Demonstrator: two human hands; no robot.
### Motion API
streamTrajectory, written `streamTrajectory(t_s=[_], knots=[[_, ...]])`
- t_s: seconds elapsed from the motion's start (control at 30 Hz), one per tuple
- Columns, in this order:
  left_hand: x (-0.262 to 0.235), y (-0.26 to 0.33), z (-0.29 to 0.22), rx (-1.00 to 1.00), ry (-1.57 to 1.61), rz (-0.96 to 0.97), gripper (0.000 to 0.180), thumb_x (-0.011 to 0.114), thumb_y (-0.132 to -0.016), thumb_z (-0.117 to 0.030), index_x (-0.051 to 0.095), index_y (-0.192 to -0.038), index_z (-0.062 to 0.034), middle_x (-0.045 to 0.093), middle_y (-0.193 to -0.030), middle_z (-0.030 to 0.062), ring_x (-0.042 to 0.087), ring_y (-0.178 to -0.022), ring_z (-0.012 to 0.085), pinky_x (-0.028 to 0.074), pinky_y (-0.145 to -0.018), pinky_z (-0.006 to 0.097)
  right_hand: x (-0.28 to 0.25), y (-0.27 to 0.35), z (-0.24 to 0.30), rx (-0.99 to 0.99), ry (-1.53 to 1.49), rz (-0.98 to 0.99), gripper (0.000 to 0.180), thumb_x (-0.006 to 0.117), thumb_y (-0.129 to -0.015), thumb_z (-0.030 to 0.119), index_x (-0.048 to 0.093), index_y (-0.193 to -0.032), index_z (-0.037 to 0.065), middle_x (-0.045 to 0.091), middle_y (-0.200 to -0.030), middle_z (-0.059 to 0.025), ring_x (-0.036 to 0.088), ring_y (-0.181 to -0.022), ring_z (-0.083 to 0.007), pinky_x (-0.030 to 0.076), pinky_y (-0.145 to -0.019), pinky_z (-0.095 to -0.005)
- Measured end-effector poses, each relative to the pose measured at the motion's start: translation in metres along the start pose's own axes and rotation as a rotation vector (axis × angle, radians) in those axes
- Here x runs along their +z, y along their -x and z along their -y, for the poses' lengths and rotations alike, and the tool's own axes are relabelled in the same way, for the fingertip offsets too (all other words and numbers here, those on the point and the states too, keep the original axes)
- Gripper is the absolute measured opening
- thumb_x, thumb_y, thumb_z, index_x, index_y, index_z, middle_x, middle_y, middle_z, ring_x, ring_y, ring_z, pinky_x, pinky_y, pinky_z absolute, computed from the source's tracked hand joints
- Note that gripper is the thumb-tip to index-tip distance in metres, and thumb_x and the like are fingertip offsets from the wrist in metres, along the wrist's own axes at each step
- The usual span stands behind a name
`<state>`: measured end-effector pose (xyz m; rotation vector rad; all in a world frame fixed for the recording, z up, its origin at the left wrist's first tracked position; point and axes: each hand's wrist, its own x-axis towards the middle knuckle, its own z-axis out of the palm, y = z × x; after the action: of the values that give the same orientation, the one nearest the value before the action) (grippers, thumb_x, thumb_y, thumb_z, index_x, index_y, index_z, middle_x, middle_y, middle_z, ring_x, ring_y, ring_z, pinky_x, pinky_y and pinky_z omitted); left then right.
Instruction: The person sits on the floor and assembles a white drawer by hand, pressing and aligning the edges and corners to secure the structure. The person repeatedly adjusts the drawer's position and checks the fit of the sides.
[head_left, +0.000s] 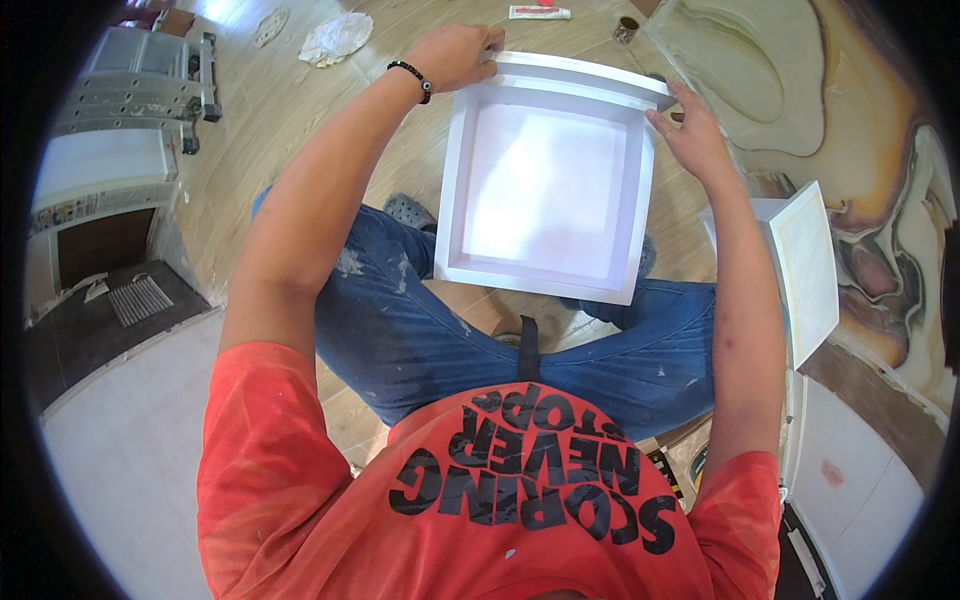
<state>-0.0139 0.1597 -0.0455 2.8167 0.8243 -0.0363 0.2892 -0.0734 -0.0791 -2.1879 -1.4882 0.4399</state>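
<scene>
A white, square drawer (545, 195) sits between my knees with its open side up, and its inside is bare. Along its far edge runs a white front panel (590, 75) that overhangs the box at both ends. My left hand (455, 57) grips the panel's left end, its fingers curled behind the edge. At the right end, my right hand (692, 138) clasps the panel between thumb and fingers. Some fingertips of both hands are hidden behind the panel.
A red-and-white tube (540, 13) and a small brown can (625, 30) stand beyond the drawer. Crumpled white sheets (335, 40) lie far left, near a folded metal ladder (130, 107). A white panel piece (805, 265) leans against the marble-patterned surface (865, 200) at right.
</scene>
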Motion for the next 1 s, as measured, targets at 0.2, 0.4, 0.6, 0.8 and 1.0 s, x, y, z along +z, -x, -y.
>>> streamTrajectory(t_s=[0.2,0.4,0.6,0.8,1.0], knots=[[0.004,0.001,0.000,-0.010,-0.012,-0.020,0.030,0.066,-0.092,-0.025,0.064,-0.117,-0.0099,0.074,-0.109,0.0175,0.070,-0.101,0.0395,0.055,-0.088,0.051,0.000,0.001,0.002,0.002,0.000,0.007,0.071,0.075,-0.094,0.036,0.051,-0.151,0.001,0.048,-0.157,-0.0240,0.052,-0.140,-0.0383,0.047,-0.113,-0.0430],[0.008,0.000,0.006,0.028,-0.008,-0.038,0.030,0.066,-0.092,-0.026,0.062,-0.117,-0.0102,0.073,-0.110,0.0162,0.070,-0.102,0.0391,0.055,-0.089,0.050,0.004,-0.001,-0.004,-0.006,-0.013,0.009,0.072,0.075,-0.094,0.037,0.051,-0.152,0.002,0.047,-0.158,-0.0241,0.050,-0.142,-0.0388,0.045,-0.115,-0.0434],[0.010,-0.001,0.004,0.003,-0.002,-0.026,0.030,0.066,-0.092,-0.025,0.063,-0.117,-0.0103,0.073,-0.109,0.0155,0.070,-0.102,0.0387,0.055,-0.090,0.050,0.005,-0.002,-0.006,-0.021,0.039,0.002,0.072,0.074,-0.094,0.038,0.050,-0.152,0.002,0.047,-0.157,-0.0241,0.049,-0.144,-0.0390,0.042,-0.118,-0.0439],[0.004,0.001,0.003,-0.014,0.029,0.003,0.029,0.067,-0.091,-0.023,0.064,-0.117,-0.0109,0.073,-0.110,0.0164,0.070,-0.102,0.0390,0.055,-0.090,0.051,0.002,0.000,0.001,0.005,0.020,0.022,0.074,0.074,-0.094,0.039,0.049,-0.152,0.001,0.048,-0.157,-0.0240,0.048,-0.144,-0.0385,0.041,-0.119,-0.0436],[0.002,0.001,0.000,-0.004,0.056,-0.007,0.028,0.068,-0.091,-0.023,0.064,-0.117,-0.0112,0.073,-0.111,0.0169,0.069,-0.104,0.0393,0.055,-0.089,0.050,0.003,0.000,-0.003,-0.012,0.029,0.009,0.074,0.073,-0.095,0.038,0.048,-0.153,0.001,0.048,-0.158,-0.0234,0.047,-0.145,-0.0376,0.040,-0.120,-0.0436]])
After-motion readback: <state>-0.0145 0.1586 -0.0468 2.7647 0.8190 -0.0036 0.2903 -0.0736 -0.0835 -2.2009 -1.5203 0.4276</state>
